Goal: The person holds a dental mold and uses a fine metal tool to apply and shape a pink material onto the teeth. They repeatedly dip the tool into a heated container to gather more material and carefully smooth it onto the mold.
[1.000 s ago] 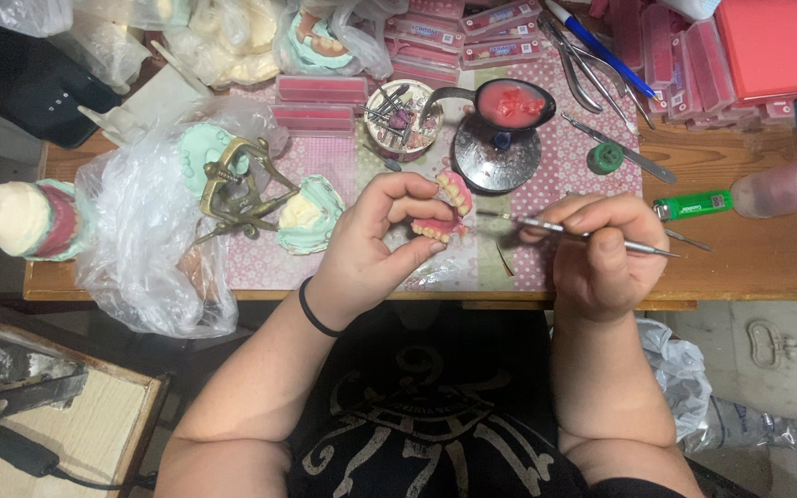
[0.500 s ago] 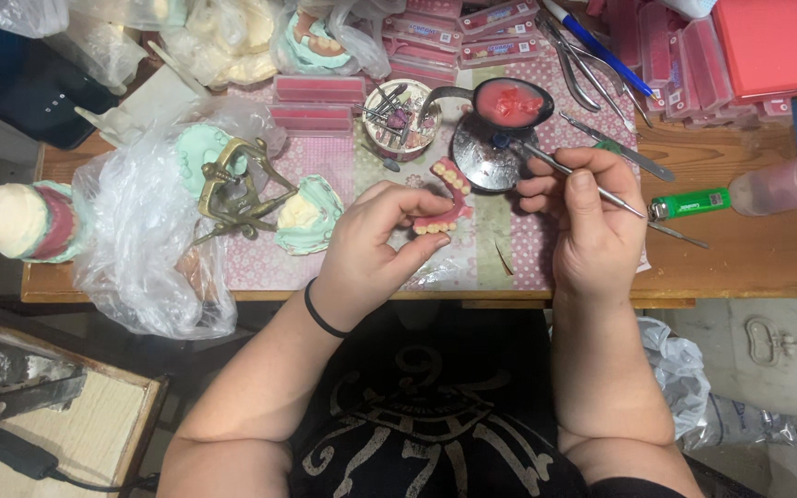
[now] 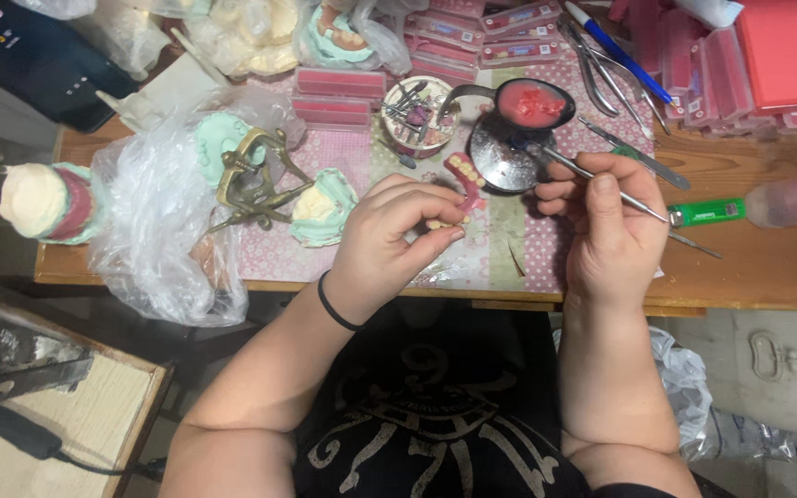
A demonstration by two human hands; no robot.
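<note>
Cluttered wooden bench (image 3: 767,267). Left hand (image 3: 389,244) is pinching a pink denture (image 3: 461,180) above the mat, fingers closed on its edges. Right hand (image 3: 606,221) is gripping a metal tool (image 3: 601,184), tip by the wax ladle (image 3: 532,103). Denture looks light, rigid, brittle; hold by the base.

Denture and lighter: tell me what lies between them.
In the head view, the right hand with its metal pick sits between the denture in the left hand and the green lighter.

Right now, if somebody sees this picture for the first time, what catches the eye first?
The two hands at centre: the left hand holds a pink denture with teeth, and the right hand points a thin metal tool toward a ladle of red wax above. At left lies a brass articulator on crumpled plastic.
</note>
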